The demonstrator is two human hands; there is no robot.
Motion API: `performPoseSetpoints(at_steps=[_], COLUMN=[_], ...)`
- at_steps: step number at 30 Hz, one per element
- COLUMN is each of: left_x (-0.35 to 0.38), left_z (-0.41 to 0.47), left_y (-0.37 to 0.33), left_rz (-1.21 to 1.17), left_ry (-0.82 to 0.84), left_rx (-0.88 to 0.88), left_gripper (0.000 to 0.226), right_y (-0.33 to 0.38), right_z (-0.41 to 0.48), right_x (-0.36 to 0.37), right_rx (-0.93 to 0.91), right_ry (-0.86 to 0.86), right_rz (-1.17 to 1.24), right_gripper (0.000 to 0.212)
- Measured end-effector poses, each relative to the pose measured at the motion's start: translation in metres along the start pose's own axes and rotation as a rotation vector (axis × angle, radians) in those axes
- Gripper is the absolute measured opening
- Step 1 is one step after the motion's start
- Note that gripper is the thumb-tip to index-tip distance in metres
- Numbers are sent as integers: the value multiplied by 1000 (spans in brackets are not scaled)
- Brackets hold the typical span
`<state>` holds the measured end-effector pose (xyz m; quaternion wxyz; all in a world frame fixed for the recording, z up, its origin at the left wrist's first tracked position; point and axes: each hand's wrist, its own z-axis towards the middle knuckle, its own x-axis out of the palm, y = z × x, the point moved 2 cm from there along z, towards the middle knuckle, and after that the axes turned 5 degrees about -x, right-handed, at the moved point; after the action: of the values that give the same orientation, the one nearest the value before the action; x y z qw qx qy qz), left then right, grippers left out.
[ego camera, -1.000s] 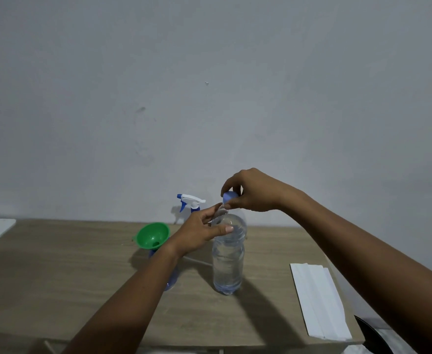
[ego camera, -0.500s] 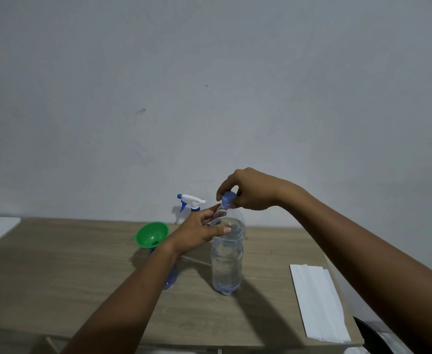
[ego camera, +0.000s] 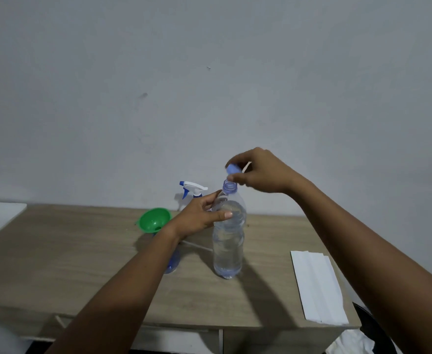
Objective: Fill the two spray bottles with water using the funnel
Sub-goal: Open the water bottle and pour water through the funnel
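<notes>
Wooden table [ego camera: 82, 251], water bottle [ego camera: 227, 249], cap [ego camera: 232, 169] off

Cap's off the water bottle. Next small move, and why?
Probably set the cap down on the table: the right hand pinches it above the open bottle, the left hand grips the bottle, and the funnel stands beside it.

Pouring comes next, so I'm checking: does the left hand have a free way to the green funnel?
Probably yes. The funnel stands just left of the left hand with nothing between, though that hand grips the water bottle and must let go first.
</notes>
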<state>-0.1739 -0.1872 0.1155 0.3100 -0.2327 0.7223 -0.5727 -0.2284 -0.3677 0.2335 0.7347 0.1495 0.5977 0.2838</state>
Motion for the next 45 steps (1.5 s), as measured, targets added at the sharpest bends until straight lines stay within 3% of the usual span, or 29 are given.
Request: performPoseSetpoints(at_steps=[2, 5, 9, 12, 16, 20, 25, 34, 39, 45], left_x=[1, 2, 6, 7, 9, 11, 13, 16, 13, -25], left_z=[1, 0, -1, -2, -3, -6, -6, -12, -45, -95], left_y=[1, 2, 8, 9, 10, 10, 12, 33, 74, 149], left_rz=[-9, -45, -79, -57, -78, -93, -100, -283, -497, -260], left_ry=[-1, -35, -63, -55, -76, -58, -102, -170, -387, -565], left_rx=[3, 4, 1, -3, -8, -17, 1, -32, -153, -397], left_gripper=[76, 80, 88, 79, 73, 77, 66, 83, 39, 37], right_y=[-14, -54, -109, -134, -147, -156, -157, -97, -63, -50], right_z=[-12, -42, -101, -135, -157, -166, -172, -117, -77, -63], right_x=[0, 39, 133, 185, 218, 231, 234, 184, 168, 180], right_rx=[53, 238, 568, 679, 688, 664, 621, 354, 201, 220], right_ry=[-190, -402, -332, -175, -107, -83, -68, -383, -387, -575], right_rz=[193, 233, 214, 119, 74, 46, 45, 435, 574, 547], right_gripper=[25, 23, 26, 18, 19, 31, 50, 92, 119, 92])
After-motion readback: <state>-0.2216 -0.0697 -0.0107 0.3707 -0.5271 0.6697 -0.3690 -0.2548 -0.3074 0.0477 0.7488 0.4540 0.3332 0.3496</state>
